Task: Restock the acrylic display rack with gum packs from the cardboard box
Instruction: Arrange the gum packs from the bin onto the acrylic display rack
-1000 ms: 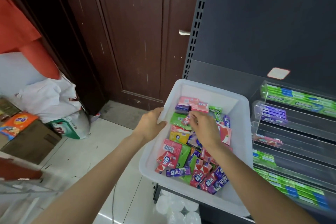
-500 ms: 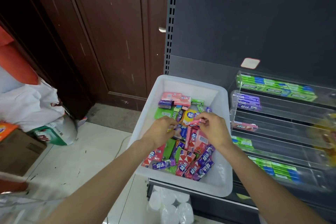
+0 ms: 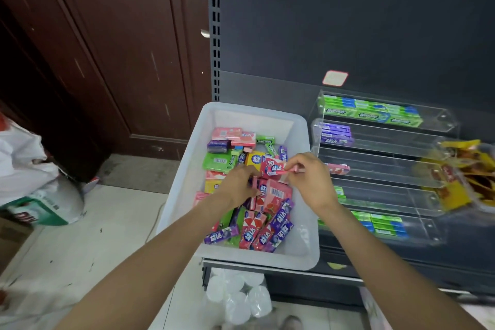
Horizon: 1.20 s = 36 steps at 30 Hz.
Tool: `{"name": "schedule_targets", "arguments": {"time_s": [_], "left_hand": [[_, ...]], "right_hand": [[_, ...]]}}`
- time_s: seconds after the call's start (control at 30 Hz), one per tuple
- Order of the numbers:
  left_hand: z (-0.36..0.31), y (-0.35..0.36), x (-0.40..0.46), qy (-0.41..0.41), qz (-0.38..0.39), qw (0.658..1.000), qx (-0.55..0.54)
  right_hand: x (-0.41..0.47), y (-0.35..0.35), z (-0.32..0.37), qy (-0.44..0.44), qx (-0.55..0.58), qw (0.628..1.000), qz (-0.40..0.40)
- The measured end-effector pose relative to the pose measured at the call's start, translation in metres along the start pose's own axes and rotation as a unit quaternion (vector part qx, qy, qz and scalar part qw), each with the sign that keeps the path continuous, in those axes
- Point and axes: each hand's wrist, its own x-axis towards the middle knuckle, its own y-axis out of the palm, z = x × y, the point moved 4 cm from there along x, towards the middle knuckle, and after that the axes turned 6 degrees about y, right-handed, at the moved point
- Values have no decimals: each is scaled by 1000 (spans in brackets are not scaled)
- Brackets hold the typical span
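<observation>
Since the earlier frame, the right hand has lifted a slim pink gum pack, pinched between its fingertips. The left hand curls around packs just beside it, inside the white bin; the acrylic rack stands right of both.

Mixed gum packs heaped in white bin; rack part-filled.

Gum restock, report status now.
Right hand pinching pink gum stick over white bin. Left hand gripping pink packs. Acrylic rack part-filled. Nothing blocking.
</observation>
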Motion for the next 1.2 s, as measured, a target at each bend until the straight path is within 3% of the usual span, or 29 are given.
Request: {"name": "schedule_targets", "arguments": {"time_s": [0.17,0.37,0.57,0.77,1.0,1.2], "left_hand": [[1,-13,2,-23,-45,996,-77],[-36,-46,-2,-17,-186,959,-212],[-93,-41,20,-1,-150,925,-350],[-126,-20,41,-12,-144,944,-296],[-127,-17,46,-33,-191,937,-290],[-124,-15,45,-60,-198,929,-306]], "right_hand": [[-4,-11,-3,0,55,998,-18],[0,-40,-17,23,86,995,-53],[3,-91,-46,45,101,988,-112],[16,-124,-89,80,131,979,-135],[39,-116,-113,70,106,991,-52],[44,-98,-111,25,-3,998,63]]}}
